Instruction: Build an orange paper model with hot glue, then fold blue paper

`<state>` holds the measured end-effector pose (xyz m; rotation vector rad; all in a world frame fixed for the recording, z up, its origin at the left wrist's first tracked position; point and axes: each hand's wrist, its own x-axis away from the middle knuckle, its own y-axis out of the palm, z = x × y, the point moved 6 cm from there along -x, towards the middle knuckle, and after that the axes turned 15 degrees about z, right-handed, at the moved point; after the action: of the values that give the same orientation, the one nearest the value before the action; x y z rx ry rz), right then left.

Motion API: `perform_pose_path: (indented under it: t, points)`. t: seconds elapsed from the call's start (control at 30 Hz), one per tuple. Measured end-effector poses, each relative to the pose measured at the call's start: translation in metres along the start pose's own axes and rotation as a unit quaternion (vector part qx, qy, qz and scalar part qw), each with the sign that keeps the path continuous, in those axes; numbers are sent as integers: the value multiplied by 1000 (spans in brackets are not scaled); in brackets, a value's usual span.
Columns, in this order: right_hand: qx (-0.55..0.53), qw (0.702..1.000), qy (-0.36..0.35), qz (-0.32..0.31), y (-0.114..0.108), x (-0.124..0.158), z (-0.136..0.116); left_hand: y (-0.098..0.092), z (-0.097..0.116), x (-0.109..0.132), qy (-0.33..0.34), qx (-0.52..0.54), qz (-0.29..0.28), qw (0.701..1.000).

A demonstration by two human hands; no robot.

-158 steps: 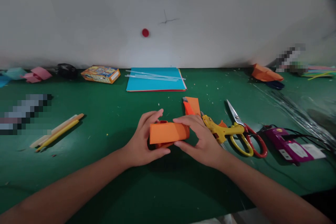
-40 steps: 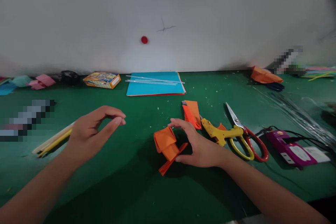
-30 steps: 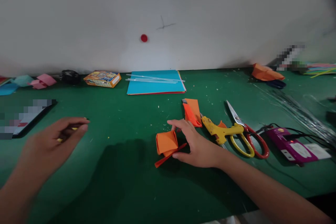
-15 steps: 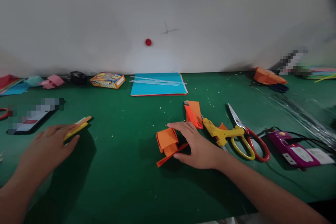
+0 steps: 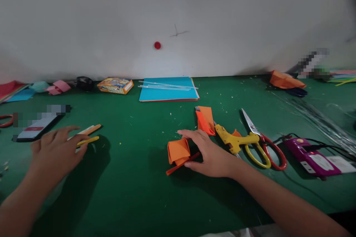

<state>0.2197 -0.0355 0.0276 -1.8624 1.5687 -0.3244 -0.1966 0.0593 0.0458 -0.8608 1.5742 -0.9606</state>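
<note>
On the left, my left hand (image 5: 57, 152) pinches a slim yellow stick (image 5: 90, 141) between thumb and fingers; the kind of stick is unclear. Just beyond it an orange stick (image 5: 94, 129) and a white strip lie on the green table, partly behind my fingers. My right hand (image 5: 208, 153) curls around a folded orange paper piece (image 5: 178, 150), its thumb against a narrow orange-red paper strip (image 5: 178, 167) along the near side. The back of the piece is hidden by my fingers. Close to the right hand lie a yellow glue gun (image 5: 233, 140) and orange paper (image 5: 205, 118).
Scissors (image 5: 254, 129) and a purple power strip (image 5: 310, 157) with cables lie at the right. At the back are blue paper (image 5: 169, 94) with clear glue sticks (image 5: 167, 86) and a small box (image 5: 115, 85). A phone (image 5: 41, 124) lies at the left, before a white wall (image 5: 111, 26).
My left hand's fingers have shifted, and the yellow stick now points away separately from the orange stick and white strip. My right hand and the orange piece are nearly unchanged.
</note>
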Motion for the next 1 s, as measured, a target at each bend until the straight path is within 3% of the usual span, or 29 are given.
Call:
perform_pose_path:
  t: [0.07, 0.17, 0.3, 0.43, 0.63, 0.73, 0.87, 1.0]
  points:
    - [3, 1000, 0, -7, 0, 1, 0, 1, 10, -3, 53, -11, 4, 999]
    - [5, 1000, -11, -12, -1, 2, 1, 6, 27, -3, 111, 65, -23, 991]
    - [15, 999, -46, -8, -3, 3, 0, 7, 45, -1, 120, 175, -47, 976]
    - [34, 998, -45, -15, -5, 3, 1, -12, 73, -7, 167, 224, 44, 959]
    - [29, 998, -36, -45, -14, 4, 0, -50, 134, -27, 230, 295, 139, 917]
    - [6, 998, -57, 9, -24, 3, -1, -75, 167, -32, 222, 387, 171, 878]
    - [-23, 989, -106, 98, -34, 2, -7, -101, 216, -31, 216, 497, 158, 825]
    - [-57, 971, -179, 149, -37, 3, -18, -115, 268, -28, 314, 525, 136, 780]
